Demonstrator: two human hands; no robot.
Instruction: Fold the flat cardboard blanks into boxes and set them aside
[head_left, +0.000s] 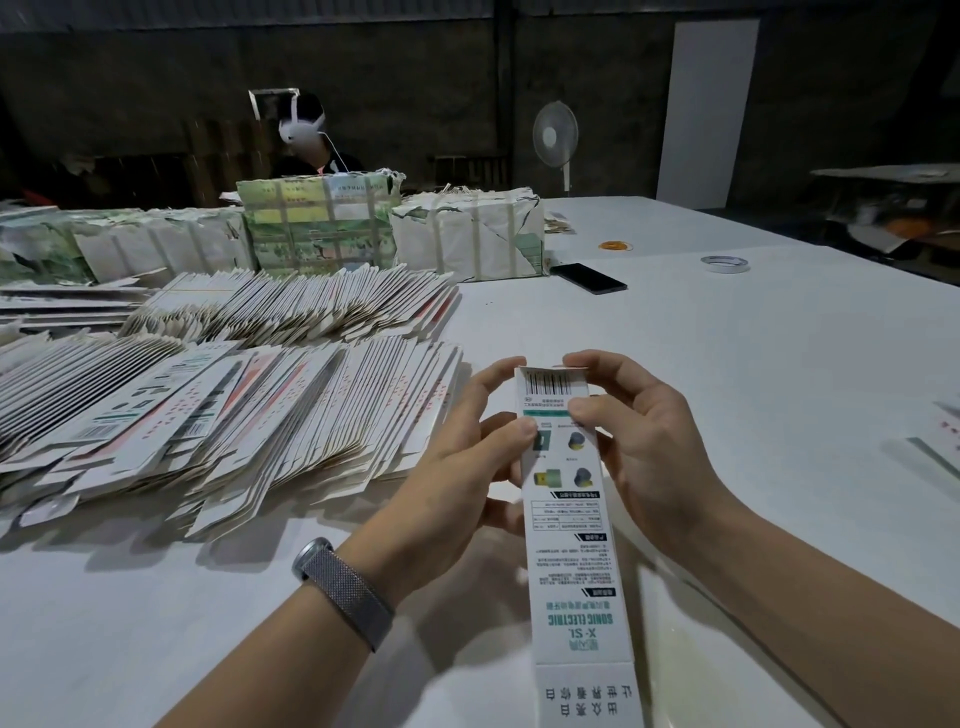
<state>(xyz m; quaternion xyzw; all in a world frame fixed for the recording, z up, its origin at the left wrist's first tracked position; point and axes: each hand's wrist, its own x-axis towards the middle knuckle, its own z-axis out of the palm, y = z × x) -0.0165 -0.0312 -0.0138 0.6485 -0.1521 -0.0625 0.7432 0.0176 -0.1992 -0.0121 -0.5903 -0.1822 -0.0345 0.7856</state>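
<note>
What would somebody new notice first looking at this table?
Front and centre, the left hand and right hand pinch the far end of a long white toothbrush carton with a barcode at its top. To the left, fanned rows of flat carton blanks spread over the white table, with strapped bundles behind them. A black phone and a tape roll lie further right.
</note>
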